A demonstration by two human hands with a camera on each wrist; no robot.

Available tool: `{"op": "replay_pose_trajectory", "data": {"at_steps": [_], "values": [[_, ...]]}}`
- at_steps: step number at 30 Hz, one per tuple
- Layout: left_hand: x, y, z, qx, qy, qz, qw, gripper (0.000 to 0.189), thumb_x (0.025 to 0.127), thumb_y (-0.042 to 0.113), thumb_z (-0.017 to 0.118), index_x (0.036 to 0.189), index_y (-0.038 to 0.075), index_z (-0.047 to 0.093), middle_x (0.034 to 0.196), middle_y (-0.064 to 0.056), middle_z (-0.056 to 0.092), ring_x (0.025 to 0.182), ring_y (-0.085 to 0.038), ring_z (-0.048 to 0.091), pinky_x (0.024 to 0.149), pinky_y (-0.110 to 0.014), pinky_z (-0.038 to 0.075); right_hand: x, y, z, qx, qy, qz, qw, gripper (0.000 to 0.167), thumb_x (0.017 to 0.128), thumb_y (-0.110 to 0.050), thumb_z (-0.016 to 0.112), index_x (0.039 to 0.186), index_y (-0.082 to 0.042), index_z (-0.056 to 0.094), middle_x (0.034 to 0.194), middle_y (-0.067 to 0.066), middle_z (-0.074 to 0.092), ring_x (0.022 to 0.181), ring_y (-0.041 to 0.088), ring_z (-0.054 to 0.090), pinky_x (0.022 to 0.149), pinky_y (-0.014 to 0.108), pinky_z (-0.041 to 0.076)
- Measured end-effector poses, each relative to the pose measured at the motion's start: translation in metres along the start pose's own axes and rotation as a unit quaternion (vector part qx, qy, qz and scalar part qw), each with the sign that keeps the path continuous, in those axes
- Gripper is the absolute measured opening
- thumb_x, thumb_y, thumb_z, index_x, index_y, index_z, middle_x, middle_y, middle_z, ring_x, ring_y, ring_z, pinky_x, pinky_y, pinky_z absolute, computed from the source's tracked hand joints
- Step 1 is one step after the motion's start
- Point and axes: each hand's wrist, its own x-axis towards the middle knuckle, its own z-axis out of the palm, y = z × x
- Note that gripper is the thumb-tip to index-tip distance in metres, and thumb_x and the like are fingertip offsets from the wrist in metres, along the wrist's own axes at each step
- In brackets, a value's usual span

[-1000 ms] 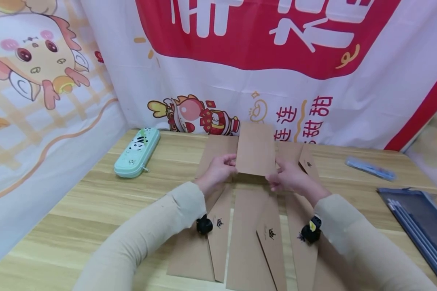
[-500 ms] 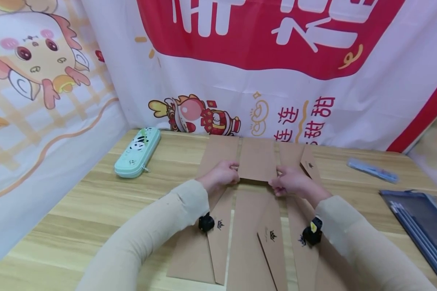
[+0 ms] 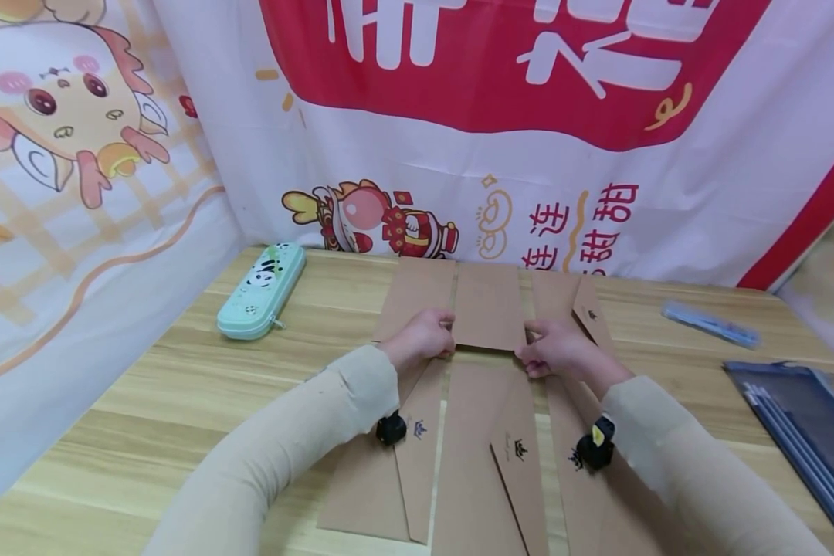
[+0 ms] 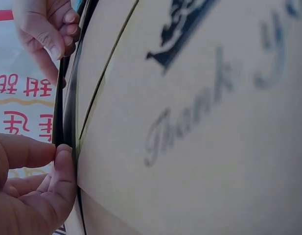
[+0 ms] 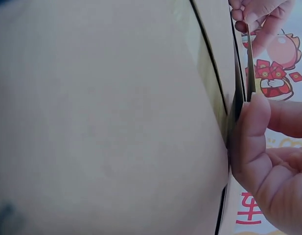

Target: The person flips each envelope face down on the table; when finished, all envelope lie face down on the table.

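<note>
A brown kraft envelope lies in the middle of the back row, its plain side up and its near edge a little raised. My left hand pinches its near left corner. At the near right corner my right hand pinches it too. In the left wrist view, thumb and fingers of the left hand meet on the thin edge; the right wrist view shows the right hand holding the other end. Brown envelopes flank it, a plain one on the left and one with a crown print on the right.
Nearer the body lie more brown envelopes, such as one with a crown-printed flap and one at the left. A mint pencil case stands back left. On the right are a blue slim packet and a dark mesh pouch of pencils.
The middle envelope has come down from a tilted, raised position against the backdrop to lie nearly flat between its neighbours. Both hands have lowered slightly with it, still pinching its corners.
</note>
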Motion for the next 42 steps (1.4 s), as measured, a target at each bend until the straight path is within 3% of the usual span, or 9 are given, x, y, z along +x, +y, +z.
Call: {"op": "replay_pose_trajectory", "data": {"at_steps": [3, 9, 13, 16, 18, 24, 28, 33, 42], "values": [[-0.004, 0.002, -0.001, 0.030, 0.002, 0.002, 0.9995, 0.071, 0.074, -0.016, 0.052, 0.141, 0.003, 0.036, 0.133, -0.018, 0.045, 0.052, -0.012, 0.043, 0.049, -0.022, 0.042, -0.002, -0.002, 0.000, -0.004, 0.011, 0.005, 0.9999, 0.072, 0.090, 0.000, 0.053, 0.144, 0.008, 0.006, 0.081, 0.009, 0.057, 0.060, 0.011, 0.054, 0.059, 0.023, 0.051], [-0.011, 0.005, -0.003, 0.110, 0.025, 0.022, 0.9934, 0.066, 0.079, -0.009, 0.052, 0.141, 0.008, 0.037, 0.140, -0.012, 0.041, 0.101, -0.024, 0.051, 0.070, -0.029, 0.048, -0.010, -0.003, -0.004, -0.013, 0.013, 0.002, 0.9998, 0.070, 0.090, -0.001, 0.053, 0.143, 0.010, 0.010, 0.078, 0.009, 0.059, 0.057, 0.010, 0.053, 0.055, 0.022, 0.049], [-0.010, 0.011, -0.005, 0.124, 0.033, 0.036, 0.9911, 0.063, 0.082, -0.006, 0.052, 0.141, 0.011, 0.037, 0.093, -0.010, 0.061, 0.064, -0.015, 0.051, 0.055, -0.023, 0.044, -0.017, -0.001, -0.012, -0.005, 0.029, -0.036, 0.9989, 0.069, 0.090, -0.004, 0.054, 0.145, 0.007, 0.014, 0.073, 0.006, 0.057, 0.059, 0.011, 0.054, 0.058, 0.024, 0.051], [-0.011, 0.019, -0.004, 0.128, 0.039, 0.059, 0.9892, 0.060, 0.085, -0.004, 0.051, 0.140, 0.013, 0.039, 0.059, -0.001, 0.044, 0.045, -0.011, 0.039, 0.043, -0.020, 0.035, -0.024, 0.001, -0.020, 0.005, 0.049, -0.064, 0.9967, 0.066, 0.091, -0.007, 0.053, 0.145, 0.005, 0.016, 0.077, 0.009, 0.058, 0.063, 0.012, 0.055, 0.061, 0.026, 0.052], [-0.012, 0.025, -0.001, 0.125, 0.039, 0.083, 0.9880, 0.058, 0.084, -0.003, 0.052, 0.139, 0.012, 0.042, 0.057, 0.002, 0.044, 0.046, -0.010, 0.040, 0.043, -0.019, 0.035, -0.031, 0.003, -0.026, 0.020, 0.060, -0.082, 0.9946, 0.066, 0.092, -0.007, 0.052, 0.145, 0.004, 0.015, 0.080, 0.010, 0.056, 0.067, 0.013, 0.055, 0.063, 0.026, 0.053], [-0.013, 0.035, 0.016, 0.104, 0.021, 0.155, 0.9823, 0.048, 0.085, 0.001, 0.057, 0.133, 0.007, 0.049, 0.078, -0.004, 0.059, 0.063, -0.011, 0.052, 0.054, -0.019, 0.044, -0.051, 0.014, -0.048, 0.049, 0.094, -0.118, 0.9874, 0.065, 0.094, -0.011, 0.049, 0.145, 0.005, 0.012, 0.081, 0.000, 0.052, 0.071, 0.008, 0.055, 0.067, 0.024, 0.053], [-0.008, 0.040, 0.029, 0.062, 0.013, 0.180, 0.9817, 0.044, 0.087, 0.006, 0.059, 0.130, 0.006, 0.052, 0.102, -0.009, 0.064, 0.089, -0.015, 0.059, 0.072, -0.020, 0.051, -0.061, 0.026, -0.065, 0.131, 0.105, -0.135, 0.9765, 0.060, 0.094, -0.011, 0.050, 0.144, 0.004, 0.019, 0.077, -0.007, 0.059, 0.069, 0.005, 0.057, 0.065, 0.020, 0.052], [0.001, 0.045, 0.051, 0.008, -0.001, 0.181, 0.9835, 0.043, 0.088, 0.006, 0.059, 0.130, 0.003, 0.051, 0.117, -0.014, 0.061, 0.106, -0.020, 0.058, 0.084, -0.023, 0.051, -0.070, 0.042, -0.086, 0.262, 0.101, -0.144, 0.9489, 0.026, 0.092, -0.011, 0.054, 0.116, -0.017, 0.048, 0.077, -0.004, 0.063, 0.070, 0.008, 0.060, 0.065, 0.021, 0.053], [0.010, 0.044, 0.081, 0.021, -0.025, 0.154, 0.9875, 0.047, 0.087, 0.000, 0.055, 0.133, 0.002, 0.047, 0.129, -0.015, 0.055, 0.117, -0.023, 0.052, 0.092, -0.025, 0.047, -0.069, 0.063, -0.097, 0.303, 0.068, -0.119, 0.9431, 0.019, 0.092, -0.008, 0.054, 0.099, -0.025, 0.061, 0.087, -0.005, 0.067, 0.082, 0.008, 0.064, 0.074, 0.023, 0.054]]}}
